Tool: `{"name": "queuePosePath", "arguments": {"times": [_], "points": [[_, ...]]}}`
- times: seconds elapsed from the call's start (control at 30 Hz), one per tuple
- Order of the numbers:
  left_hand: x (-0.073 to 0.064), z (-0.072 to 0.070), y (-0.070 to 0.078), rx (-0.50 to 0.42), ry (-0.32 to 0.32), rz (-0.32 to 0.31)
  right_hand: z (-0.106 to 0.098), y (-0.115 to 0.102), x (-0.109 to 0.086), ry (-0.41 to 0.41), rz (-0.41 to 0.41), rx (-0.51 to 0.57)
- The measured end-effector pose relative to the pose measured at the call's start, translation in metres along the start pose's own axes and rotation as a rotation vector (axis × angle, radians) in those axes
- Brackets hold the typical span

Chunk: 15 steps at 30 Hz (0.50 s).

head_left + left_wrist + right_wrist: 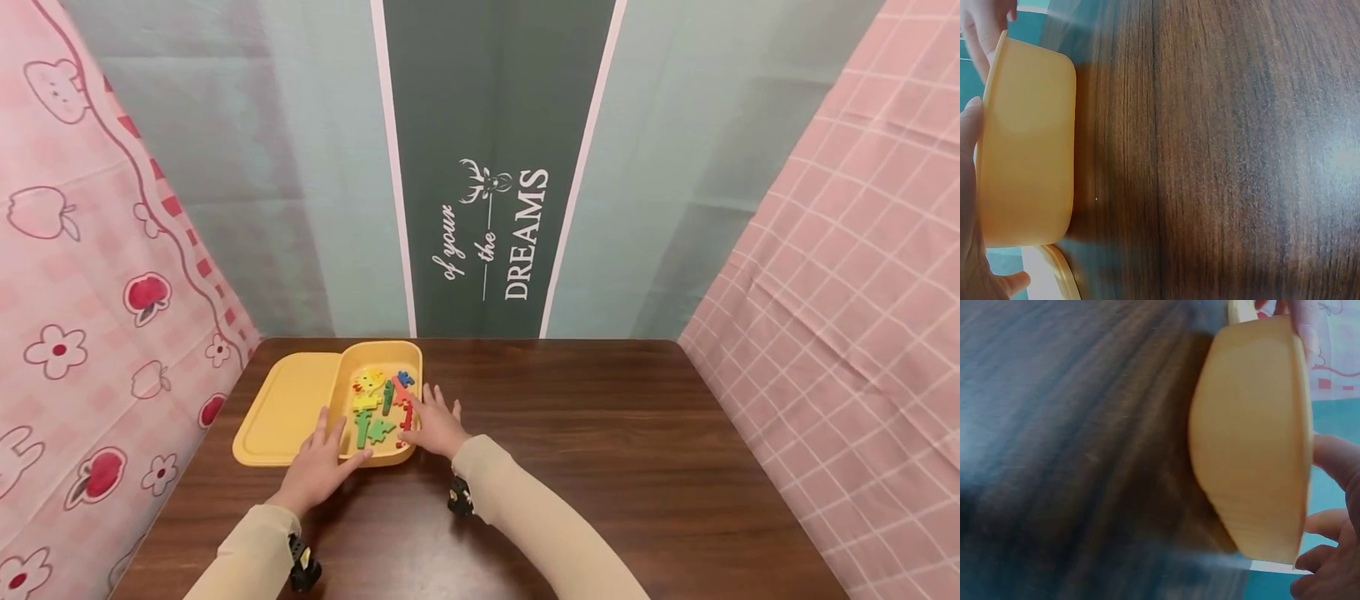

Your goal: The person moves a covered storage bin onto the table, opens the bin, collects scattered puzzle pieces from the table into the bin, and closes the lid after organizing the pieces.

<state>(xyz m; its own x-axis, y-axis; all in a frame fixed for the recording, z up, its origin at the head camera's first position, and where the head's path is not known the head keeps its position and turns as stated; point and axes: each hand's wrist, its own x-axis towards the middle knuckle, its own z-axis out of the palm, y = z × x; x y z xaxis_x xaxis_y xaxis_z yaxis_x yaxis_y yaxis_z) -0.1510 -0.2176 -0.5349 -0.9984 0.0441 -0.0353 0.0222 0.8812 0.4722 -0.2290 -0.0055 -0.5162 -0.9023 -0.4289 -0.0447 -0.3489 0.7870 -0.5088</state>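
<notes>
A yellow plastic box [417,358] stands on the table at left, holding small flat toy pieces: yellow pieces [367,402], green pieces [379,430], red pieces [406,417] and a blue piece [405,378]. My left hand [318,467] is at the box's near left corner, fingers spread, its thumb along the near rim. At the right rim, my right hand [437,423] has its fingers spread, with the thumb reaching over the edge. Both wrist views show the box's outer wall [1029,144] with fingers at the rim; whether they press on it I cannot tell.
A yellow lid [288,408] lies flat, directly left of the box. The brown wooden table [600,442] extends to the right. Patterned pink cloth [97,333] hangs at left, checked pink cloth [847,275] at right, and a green-grey curtain [322,167] behind.
</notes>
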Motion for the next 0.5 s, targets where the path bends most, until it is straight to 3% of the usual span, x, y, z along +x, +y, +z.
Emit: {"name": "queuePosePath", "arguments": {"times": [0.13,0.5], "points": [[0.000,0.000,0.001,-0.003,0.007,0.009,0.003,0.005,-0.006,-0.003,0.013,0.058],[0.002,0.004,0.002,-0.002,0.022,0.008,0.007,0.011,-0.008,0.000,0.011,0.091]]}}
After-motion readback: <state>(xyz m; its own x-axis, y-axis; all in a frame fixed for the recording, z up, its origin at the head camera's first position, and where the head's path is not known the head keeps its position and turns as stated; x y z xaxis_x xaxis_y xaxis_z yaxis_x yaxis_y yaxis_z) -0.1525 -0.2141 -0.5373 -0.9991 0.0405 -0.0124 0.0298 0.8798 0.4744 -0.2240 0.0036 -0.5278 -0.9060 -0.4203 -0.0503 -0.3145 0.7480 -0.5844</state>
